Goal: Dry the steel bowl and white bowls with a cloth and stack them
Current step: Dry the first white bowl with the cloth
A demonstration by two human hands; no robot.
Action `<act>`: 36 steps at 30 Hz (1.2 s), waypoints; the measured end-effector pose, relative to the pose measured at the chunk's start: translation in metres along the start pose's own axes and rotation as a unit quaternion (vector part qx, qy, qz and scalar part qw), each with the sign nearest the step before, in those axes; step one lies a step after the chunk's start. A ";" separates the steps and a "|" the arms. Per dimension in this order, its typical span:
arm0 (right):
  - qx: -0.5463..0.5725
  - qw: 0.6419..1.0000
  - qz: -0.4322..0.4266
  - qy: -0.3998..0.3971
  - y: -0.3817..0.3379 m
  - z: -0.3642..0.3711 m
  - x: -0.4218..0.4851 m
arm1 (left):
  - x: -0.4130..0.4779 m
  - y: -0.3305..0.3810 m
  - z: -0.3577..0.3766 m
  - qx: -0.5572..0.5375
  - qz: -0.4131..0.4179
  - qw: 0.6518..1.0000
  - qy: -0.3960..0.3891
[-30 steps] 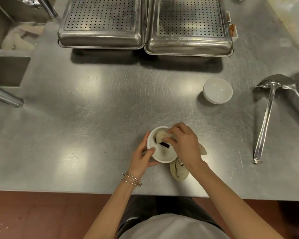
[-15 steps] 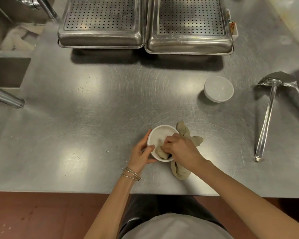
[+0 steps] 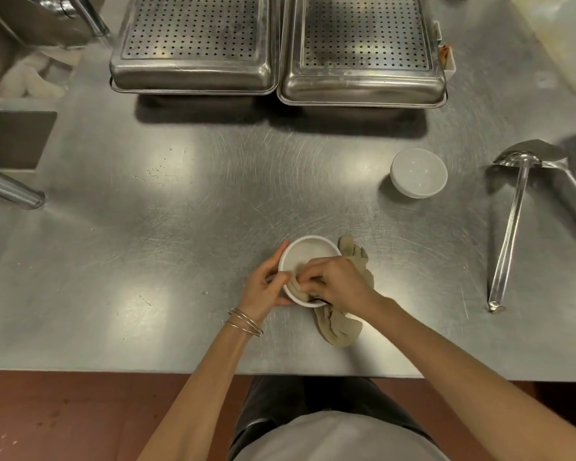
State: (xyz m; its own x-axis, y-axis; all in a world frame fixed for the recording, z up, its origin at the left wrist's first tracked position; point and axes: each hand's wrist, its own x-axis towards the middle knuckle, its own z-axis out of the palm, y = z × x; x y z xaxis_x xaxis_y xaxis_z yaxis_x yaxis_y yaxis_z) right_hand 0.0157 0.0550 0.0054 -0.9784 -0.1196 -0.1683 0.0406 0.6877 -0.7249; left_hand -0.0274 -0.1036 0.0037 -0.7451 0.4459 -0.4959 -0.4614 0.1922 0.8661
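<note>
A small white bowl (image 3: 308,252) stands near the front edge of the steel counter (image 3: 180,227). My left hand (image 3: 263,291) grips its left rim. Inside its near side, my right hand (image 3: 338,284) presses a beige cloth (image 3: 340,331); the rest of the cloth hangs out over the rim to the right and front. A second white bowl (image 3: 418,173) sits upright and alone at the right, well away from both hands. No steel bowl is visible.
Two upturned perforated steel pans (image 3: 193,44) (image 3: 363,51) lie side by side at the back. A long steel ladle (image 3: 509,227) and another utensil lie at the right. A sink (image 3: 10,138) and a tube (image 3: 10,191) are at the left.
My right hand has worked the cloth round from the far side of the bowl to its near side. The loose cloth has swung out to the right of the bowl.
</note>
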 end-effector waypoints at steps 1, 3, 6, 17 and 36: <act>-0.073 0.995 -0.012 -0.066 0.002 -0.006 -0.001 | -0.001 -0.001 0.000 0.007 -0.001 1.000 -0.005; -0.261 0.954 -0.026 -0.145 0.004 -0.016 -0.002 | -0.003 -0.001 0.003 0.012 -0.004 1.000 -0.012; -0.375 0.923 -0.073 0.035 0.011 -0.026 -0.005 | -0.003 0.001 0.003 -0.022 -0.012 1.000 0.005; -0.174 0.949 -0.002 0.265 0.020 0.004 -0.004 | -0.014 0.007 0.009 -0.059 -0.026 0.998 -0.027; 0.186 0.926 0.257 0.204 0.016 -0.007 -0.012 | 0.001 0.010 0.025 -0.056 0.056 0.997 0.018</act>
State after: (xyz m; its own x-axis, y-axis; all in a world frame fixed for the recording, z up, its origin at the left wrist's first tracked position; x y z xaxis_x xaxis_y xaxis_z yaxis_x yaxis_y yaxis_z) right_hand 0.0269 0.0723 0.0008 -0.8018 0.4888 -0.3439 0.5155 0.2744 -0.8117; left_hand -0.0210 -0.0795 0.0129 -0.8111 0.4261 -0.4008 -0.4244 0.0428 0.9045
